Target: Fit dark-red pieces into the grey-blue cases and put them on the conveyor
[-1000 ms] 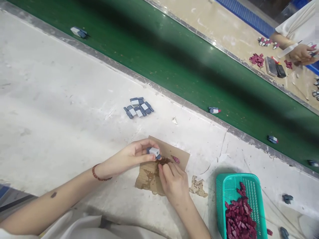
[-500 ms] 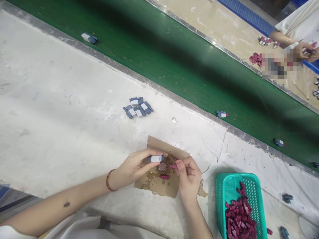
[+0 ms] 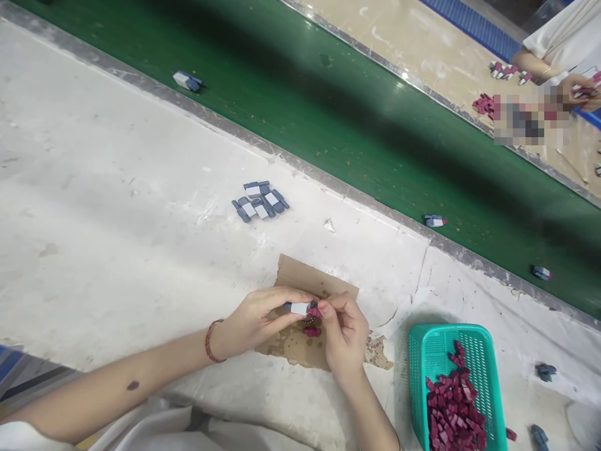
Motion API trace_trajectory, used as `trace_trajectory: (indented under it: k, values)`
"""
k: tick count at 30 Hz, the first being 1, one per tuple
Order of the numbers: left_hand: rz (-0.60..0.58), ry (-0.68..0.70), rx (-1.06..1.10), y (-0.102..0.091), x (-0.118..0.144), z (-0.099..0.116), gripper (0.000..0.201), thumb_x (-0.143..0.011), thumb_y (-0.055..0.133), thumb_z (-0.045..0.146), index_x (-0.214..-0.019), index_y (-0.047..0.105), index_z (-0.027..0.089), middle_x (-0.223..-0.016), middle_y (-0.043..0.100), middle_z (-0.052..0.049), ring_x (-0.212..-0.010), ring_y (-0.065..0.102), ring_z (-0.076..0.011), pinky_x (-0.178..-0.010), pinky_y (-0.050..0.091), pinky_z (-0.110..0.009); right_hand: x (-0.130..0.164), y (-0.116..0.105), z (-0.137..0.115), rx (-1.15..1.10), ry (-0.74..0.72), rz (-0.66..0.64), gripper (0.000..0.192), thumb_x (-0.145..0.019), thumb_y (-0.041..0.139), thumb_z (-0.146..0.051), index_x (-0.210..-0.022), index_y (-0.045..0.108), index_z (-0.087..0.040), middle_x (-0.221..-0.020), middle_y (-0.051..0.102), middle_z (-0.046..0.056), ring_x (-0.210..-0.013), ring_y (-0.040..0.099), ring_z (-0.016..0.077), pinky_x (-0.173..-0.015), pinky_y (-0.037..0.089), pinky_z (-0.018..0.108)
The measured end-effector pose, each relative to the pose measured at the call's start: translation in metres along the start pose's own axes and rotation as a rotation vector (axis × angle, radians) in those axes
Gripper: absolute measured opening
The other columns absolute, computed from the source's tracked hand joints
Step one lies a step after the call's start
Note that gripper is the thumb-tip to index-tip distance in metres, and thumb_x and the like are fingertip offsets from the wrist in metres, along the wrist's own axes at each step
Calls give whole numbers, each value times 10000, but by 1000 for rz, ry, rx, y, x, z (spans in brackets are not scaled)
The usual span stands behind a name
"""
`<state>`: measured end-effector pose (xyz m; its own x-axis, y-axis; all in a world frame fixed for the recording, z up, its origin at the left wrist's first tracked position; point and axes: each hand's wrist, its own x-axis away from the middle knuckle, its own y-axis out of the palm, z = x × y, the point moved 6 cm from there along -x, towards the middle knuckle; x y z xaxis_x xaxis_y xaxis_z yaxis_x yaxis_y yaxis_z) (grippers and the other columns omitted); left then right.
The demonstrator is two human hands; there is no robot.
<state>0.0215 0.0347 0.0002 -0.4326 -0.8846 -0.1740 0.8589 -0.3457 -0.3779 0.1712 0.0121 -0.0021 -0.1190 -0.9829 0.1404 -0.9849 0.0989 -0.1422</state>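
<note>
Setting: a scuffed white surface runs beside a green conveyor belt; a co-worker's hand works on the far side of the belt.
Left hand: the left hand pinches a small grey-and-white block between thumb and fingertips, its free end pointing toward the right hand.
Right hand: the right hand is closed on a small maroon piece, pressed against the block's end where both hands meet.
Doing it well: in my judgement the join wants the block gripped firmly and level, the maroon piece pushed straight along its length, fingertips kept off the seam.
Under the hands: a stained cardboard scrap lies directly below, with another maroon piece on it.
Container: a teal mesh basket, to the right of the right hand, holds a heap of loose maroon pieces.
Other stock: a cluster of grey-and-white blocks lies beyond the left hand; single assembled blocks ride the belt.
</note>
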Motion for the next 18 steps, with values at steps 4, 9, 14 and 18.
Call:
trace_trajectory:
  k: [4, 9, 14, 18]
  values:
    - [-28, 7, -25, 2, 2, -2, 195, -960, 535, 270, -1025, 694, 175, -935, 774, -78, -817, 736, -180, -767, 600, -249, 0, 2, -2, 42, -17, -15, 252, -894, 578, -340, -680, 548, -210, -605, 569, -26, -550, 524, 122, -520, 425, 227]
    - [-42, 16, -70, 5, 3, -1, 212, -980, 494, 266, -1002, 685, 175, -900, 770, -72, -788, 731, -173, -741, 594, -241, 0, 7, -2, 111, -23, -29, 309, -902, 552, -371, -637, 511, -219, -553, 508, -45, -502, 481, 114, -482, 399, 224]
    - [-23, 98, -81, 2, 2, 8, 201, -991, 485, 277, -994, 652, 164, -854, 763, -59, -728, 720, -151, -703, 580, -208, 1, 6, -7, 200, -85, -86, 300, -954, 486, -393, -716, 543, -221, -593, 567, -34, -514, 519, 120, -490, 403, 227]
    - [-87, 40, -63, 5, 2, 6, 219, -1000, 459, 302, -1014, 635, 174, -826, 751, -42, -670, 703, -139, -648, 563, -195, 0, 2, -22, 450, -297, -110, 363, -1012, 366, -382, -730, 525, -217, -590, 550, -21, -507, 491, 127, -498, 363, 245]
